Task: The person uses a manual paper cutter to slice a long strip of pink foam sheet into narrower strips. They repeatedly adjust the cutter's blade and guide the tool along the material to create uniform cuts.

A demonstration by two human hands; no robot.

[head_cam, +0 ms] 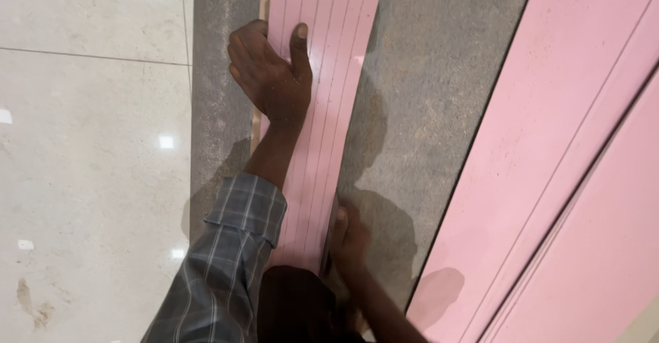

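Pink grooved strip [322, 110] runs lengthwise away from the person along a rough grey concrete slab [425, 110], its near end hidden behind a dark shape at the bottom edge and its far end cut off by the top of the frame; nearest, the right hand [349, 237] sits at the strip's right edge, fingers curled down against that edge, but shadow covers it and whether it grips the strip or only presses on it cannot be told; the forearm behind it runs out of the frame at the bottom; beside it the left arm's checked grey sleeve [230, 261] is also cut off at the bottom; farther along, the left hand [269, 75] lies spread flat on the strip, thumb stretched across the grooves and fingers wrapped over the strip's left edge, so their tips are out of sight; one strip lies under two hands, and it carries several thin parallel lines too fine to count surely; to the right, well apart from the hands, large pink panels [570, 144] rise across the frame, at least two, cropped on all sides; to the left lies a glossy pale tiled floor [89, 144]
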